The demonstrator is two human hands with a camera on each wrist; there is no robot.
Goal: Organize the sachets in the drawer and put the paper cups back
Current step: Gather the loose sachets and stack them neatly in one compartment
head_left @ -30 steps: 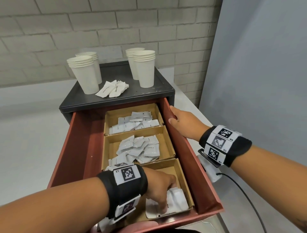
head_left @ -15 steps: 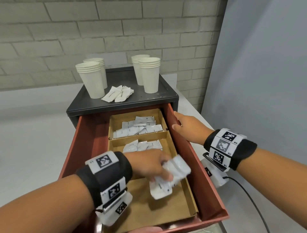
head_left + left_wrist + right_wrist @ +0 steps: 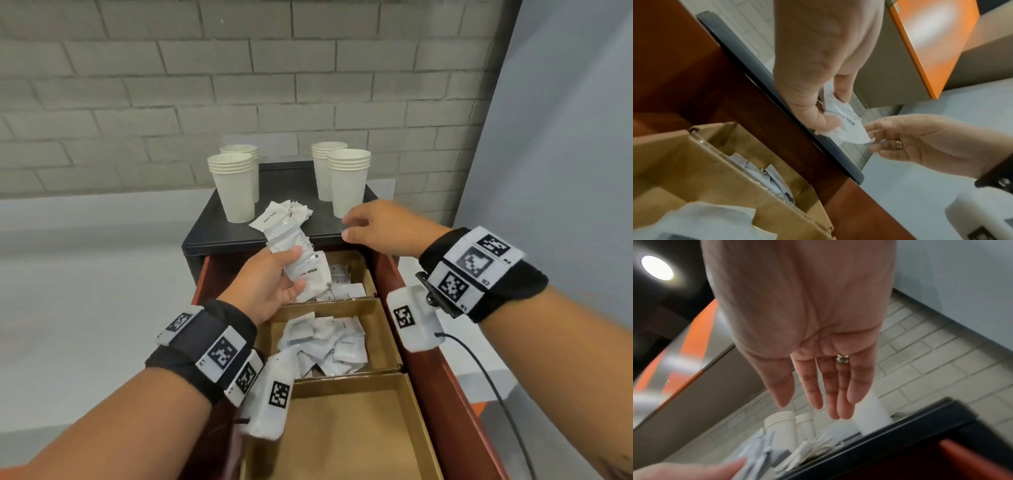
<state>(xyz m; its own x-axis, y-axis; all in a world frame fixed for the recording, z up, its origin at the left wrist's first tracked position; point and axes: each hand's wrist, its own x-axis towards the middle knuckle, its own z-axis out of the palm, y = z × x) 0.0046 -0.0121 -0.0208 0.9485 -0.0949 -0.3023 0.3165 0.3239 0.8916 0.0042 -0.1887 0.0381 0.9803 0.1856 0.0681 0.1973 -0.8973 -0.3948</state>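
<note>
My left hand (image 3: 274, 284) grips a bunch of white sachets (image 3: 301, 260) above the back of the open red drawer (image 3: 442, 370); the same sachets (image 3: 844, 123) show in the left wrist view. My right hand (image 3: 373, 228) hovers open just right of them, fingers straight (image 3: 830, 386), holding nothing. In the drawer stand three cardboard trays: the far one (image 3: 368, 284) and the middle one (image 3: 380, 339) hold loose sachets (image 3: 325, 346), the near one (image 3: 356, 438) is bare. Stacks of paper cups (image 3: 234, 185) (image 3: 347, 180) and a few sachets (image 3: 287, 214) sit on the dark cabinet top (image 3: 219, 229).
A grey brick wall (image 3: 205, 85) rises behind the cabinet, and a pale blue panel (image 3: 555, 137) closes off the right side. A white counter (image 3: 85, 274) spreads to the left. A black cable (image 3: 493, 387) trails from my right wrist.
My left hand took the sachets out of the near tray and lifted them toward the back of the drawer. My right hand left the drawer's right edge and rose toward the sachets.
</note>
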